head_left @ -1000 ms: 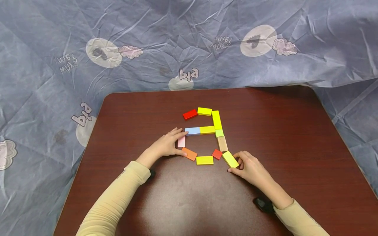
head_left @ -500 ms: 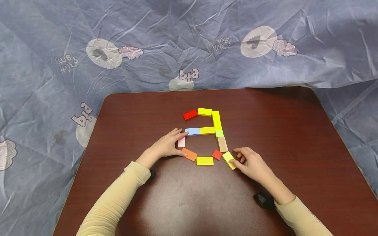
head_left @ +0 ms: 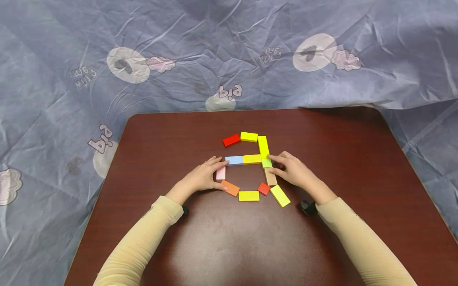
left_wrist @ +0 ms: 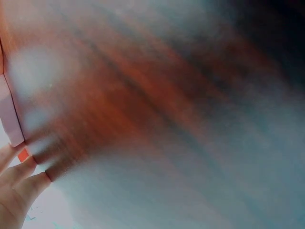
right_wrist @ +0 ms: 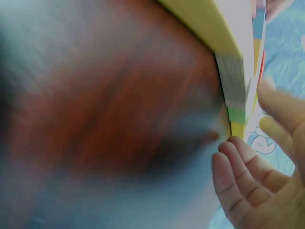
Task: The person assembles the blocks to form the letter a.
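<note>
Colored wooden blocks form a looped outline on the table, seen in the head view. My left hand (head_left: 202, 174) spans the left side, a fingertip at the blue block (head_left: 234, 160) and the thumb at the orange block (head_left: 230, 188). Between them lies the pink block (head_left: 221, 174), partly covered by fingers. My right hand (head_left: 294, 171) reaches over the right side with loosely extended fingers. Its fingertips are at the small green block (head_left: 266, 163) and the tall yellow block (head_left: 263, 147), its thumb at the plain wood block (head_left: 270, 178).
Below the wood block, a slanted yellow block (head_left: 280, 196) stands alone beside a small red block (head_left: 264, 188). Another yellow block (head_left: 248, 196) forms the bottom, while a red block (head_left: 231, 140) ends the top. A grey printed cloth (head_left: 229, 55) hangs behind the brown table (head_left: 229, 246).
My right hand has let go of the slanted yellow block, which was turned slightly, and moved up to the green and wood blocks. The left hand has stayed in place.
</note>
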Motion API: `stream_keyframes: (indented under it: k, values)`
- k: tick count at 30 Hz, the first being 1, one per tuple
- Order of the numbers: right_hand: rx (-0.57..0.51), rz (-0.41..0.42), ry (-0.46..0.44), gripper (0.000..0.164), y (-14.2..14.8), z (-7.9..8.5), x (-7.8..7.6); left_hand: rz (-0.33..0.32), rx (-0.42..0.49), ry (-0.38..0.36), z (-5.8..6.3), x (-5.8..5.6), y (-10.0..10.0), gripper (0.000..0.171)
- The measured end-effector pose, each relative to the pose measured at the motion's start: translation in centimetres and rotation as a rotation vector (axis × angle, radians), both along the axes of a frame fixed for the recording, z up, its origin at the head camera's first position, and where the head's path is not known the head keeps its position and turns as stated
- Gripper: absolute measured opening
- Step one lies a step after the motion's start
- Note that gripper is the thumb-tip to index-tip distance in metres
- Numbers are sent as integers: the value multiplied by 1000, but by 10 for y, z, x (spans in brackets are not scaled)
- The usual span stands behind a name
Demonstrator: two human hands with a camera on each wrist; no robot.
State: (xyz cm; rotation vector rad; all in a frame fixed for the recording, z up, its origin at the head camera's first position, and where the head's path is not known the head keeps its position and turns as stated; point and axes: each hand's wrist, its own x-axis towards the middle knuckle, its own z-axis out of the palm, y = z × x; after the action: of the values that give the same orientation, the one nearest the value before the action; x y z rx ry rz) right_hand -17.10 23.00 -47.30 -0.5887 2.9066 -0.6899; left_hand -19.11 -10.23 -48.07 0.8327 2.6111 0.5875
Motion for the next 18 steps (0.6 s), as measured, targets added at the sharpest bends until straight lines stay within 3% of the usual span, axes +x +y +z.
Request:
stream_keyframes:
  k: [7,18]
  values:
    - [44,-1,-133,69,2,-1,-19,-1,5,-4,1,-1,0,92]
    - [36,1,-130,67,1,-4,-21,4,-5,-14,0,-1,-1,92]
